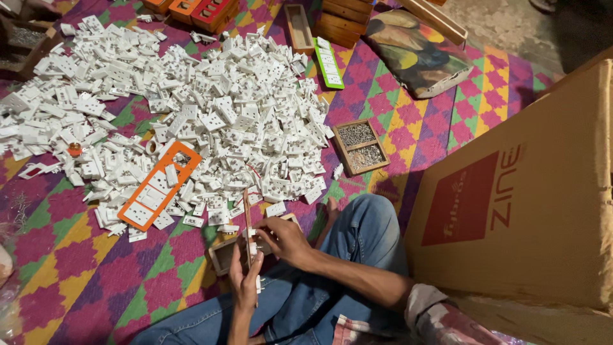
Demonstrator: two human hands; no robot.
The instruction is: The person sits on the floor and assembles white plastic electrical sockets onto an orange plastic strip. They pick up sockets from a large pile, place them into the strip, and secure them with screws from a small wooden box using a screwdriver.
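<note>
A broad heap of small white socket pieces point(191, 108) spreads over the left and middle of a patterned floor mat point(83, 268) in purple, green, yellow and pink. On the near edge of that heap lies an orange frame point(159, 185), tilted, with a few white pieces seated in its openings. Just right of it, low in the view, the left hand point(244, 281) rises with its fingers curled around a white socket piece point(253, 249), pressing it against a thin upright orange strip point(247, 220) that stands on edge above a small open wooden box point(227, 252) on the mat. The right hand point(284, 237) comes in from the right and meets the same piece, its fingertips pinched narrow on it, close against the left hand's fingers. Both hands work above the person's crossed legs in blue jeans point(357, 230). Beyond the heap's right edge sits a small wooden tray point(361, 147) in two compartments, both filled with tiny metal parts. Farther back lie a green frame point(329, 64) holding white pieces and a stack of wooden boxes point(345, 19). A large cardboard carton point(543, 191) fills the right side.
</note>
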